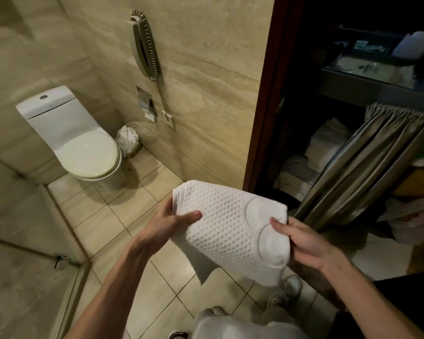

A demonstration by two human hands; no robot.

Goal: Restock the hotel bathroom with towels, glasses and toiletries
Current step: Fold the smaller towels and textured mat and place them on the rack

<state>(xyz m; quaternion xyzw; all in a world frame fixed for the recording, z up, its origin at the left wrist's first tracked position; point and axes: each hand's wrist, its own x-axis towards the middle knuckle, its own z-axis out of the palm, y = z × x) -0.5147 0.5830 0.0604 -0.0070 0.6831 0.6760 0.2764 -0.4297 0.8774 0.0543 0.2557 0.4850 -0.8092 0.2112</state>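
Observation:
A folded white bath mat [228,228] with a dotted weave and a footprint pattern is held in front of me above the tiled floor. My left hand [171,223] grips its left edge, thumb on top and fingers underneath. My right hand [301,241] grips its right edge the same way. A loose flap of the mat hangs down below. More folded white towels [326,143] are stacked on a shelf of the housekeeping cart [367,91] in the doorway at the right.
A white toilet [83,143] with its lid down stands at the left, a lined waste bin [129,143] beside it. A wall phone [145,45] and a paper holder [146,102] hang on the marble wall. A grey curtain [367,165] hangs from the cart. A glass shower partition is at the left.

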